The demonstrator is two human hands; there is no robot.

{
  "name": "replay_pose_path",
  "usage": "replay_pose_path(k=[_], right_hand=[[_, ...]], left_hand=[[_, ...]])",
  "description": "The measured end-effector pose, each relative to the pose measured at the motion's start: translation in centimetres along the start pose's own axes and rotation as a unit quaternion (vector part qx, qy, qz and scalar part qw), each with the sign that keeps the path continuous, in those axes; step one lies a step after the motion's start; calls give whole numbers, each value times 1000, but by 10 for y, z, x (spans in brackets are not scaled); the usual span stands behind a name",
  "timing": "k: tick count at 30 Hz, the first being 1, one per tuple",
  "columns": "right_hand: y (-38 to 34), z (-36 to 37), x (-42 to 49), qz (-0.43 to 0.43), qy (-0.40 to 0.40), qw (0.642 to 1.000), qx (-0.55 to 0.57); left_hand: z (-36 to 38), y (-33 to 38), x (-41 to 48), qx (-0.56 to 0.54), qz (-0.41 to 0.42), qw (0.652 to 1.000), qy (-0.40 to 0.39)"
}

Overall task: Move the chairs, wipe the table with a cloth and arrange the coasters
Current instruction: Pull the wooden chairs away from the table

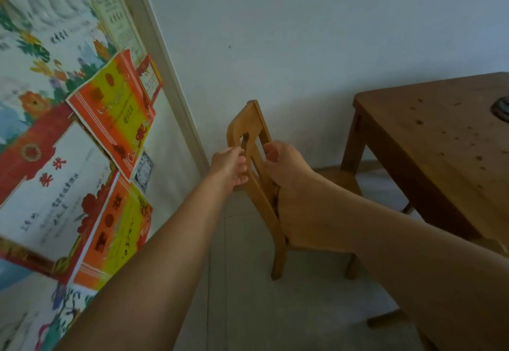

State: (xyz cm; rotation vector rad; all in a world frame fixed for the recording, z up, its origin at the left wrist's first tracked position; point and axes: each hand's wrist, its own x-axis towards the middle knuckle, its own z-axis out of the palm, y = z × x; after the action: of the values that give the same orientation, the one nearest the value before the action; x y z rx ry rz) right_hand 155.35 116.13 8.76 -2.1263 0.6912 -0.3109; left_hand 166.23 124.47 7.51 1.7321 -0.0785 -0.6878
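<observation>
Both bare forearms reached forward to the small honey-coloured wooden chair (pixel 248 124), which stood just beside the left side of the brown square wooden table (pixel 429 141), its seat turned toward the table. The left hand (pixel 230 166) had its fingers curled round the backrest's middle slat, and the right hand (pixel 286 168) clamped the backrest's side rail. Chair-moving looked barely begun. Wiping and coaster arranging were left; no cloth showed, and a dark flat object (pixel 502 108) lay at the table's right edge.
</observation>
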Motion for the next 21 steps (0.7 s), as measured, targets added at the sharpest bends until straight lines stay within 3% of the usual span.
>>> replay_pose_path(k=[6,15,21], right_hand=[[9,29,80,9,-58,998,-10],[45,125,177,18,-147,979,-138],[53,140,162,127,-113,979,-114]], left_hand=[[-3,14,74,8,-29,999,38],[8,7,167,67,-139,988,-13],[13,-10,201,92,-154,983,-34]])
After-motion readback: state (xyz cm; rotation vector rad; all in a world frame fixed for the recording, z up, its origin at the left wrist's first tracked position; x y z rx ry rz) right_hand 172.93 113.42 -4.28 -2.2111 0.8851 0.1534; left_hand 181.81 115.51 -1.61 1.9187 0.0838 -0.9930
